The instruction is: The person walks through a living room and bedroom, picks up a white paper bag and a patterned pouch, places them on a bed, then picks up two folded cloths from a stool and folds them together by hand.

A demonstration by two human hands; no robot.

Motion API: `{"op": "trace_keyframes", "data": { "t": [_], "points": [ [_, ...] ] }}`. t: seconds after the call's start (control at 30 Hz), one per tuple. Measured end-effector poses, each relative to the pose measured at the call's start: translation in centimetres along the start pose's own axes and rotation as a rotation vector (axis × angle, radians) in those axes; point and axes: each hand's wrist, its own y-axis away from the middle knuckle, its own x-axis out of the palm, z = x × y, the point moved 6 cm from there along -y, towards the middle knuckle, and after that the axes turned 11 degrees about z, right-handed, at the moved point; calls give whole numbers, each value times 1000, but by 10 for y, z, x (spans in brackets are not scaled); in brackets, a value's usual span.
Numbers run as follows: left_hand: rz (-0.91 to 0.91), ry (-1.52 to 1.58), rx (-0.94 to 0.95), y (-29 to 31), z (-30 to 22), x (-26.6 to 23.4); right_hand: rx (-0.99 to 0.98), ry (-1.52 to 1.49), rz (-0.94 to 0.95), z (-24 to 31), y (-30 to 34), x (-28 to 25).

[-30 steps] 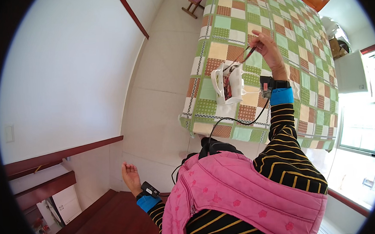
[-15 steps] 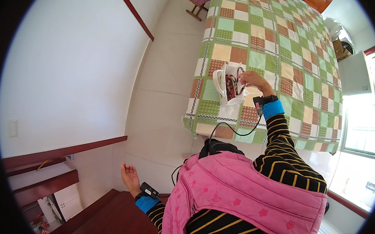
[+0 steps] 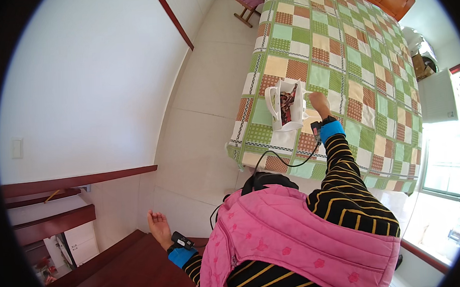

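A white bag [image 3: 294,120] with upright handles stands open on the checked bed cover, near its left edge. Inside lies something dark red and brown, patterned like folded cloth or a strap [image 3: 287,103]; its exact kind is hard to make out. My right hand [image 3: 320,102] is closed at the bag's right side, around what looks like the other white handle. Its fingers are partly hidden. Far from the bag, my left hand [image 3: 159,226] hangs at the lower left with fingers loosely apart and nothing in it.
The bed [image 3: 335,65] fills the upper right under a green, white and brown checked cover. A folding stool [image 3: 248,7] stands on the pale floor beyond its left side. Dark red wooden furniture [image 3: 127,273] lies below my left hand. A black cable [image 3: 288,165] loops from my right wrist.
My right hand has let go of the dark patterned strap, which now lies in the bag. It has drawn back to the bag's right side and closed. The left hand stays about the same.
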Motion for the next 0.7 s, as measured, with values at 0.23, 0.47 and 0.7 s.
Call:
{"op": "trace_keyframes", "data": {
  "t": [0.23,0.47,0.7],
  "points": [
    [38,-1,13,-4,1,-6,868,-1317,3,-63,96,72],
    [43,6,18,-10,-1,-2,872,-2044,190,-3,118,111],
    [91,23,-4,-20,6,15,404,-1927,-224,20,48,-6]
  ]
}}
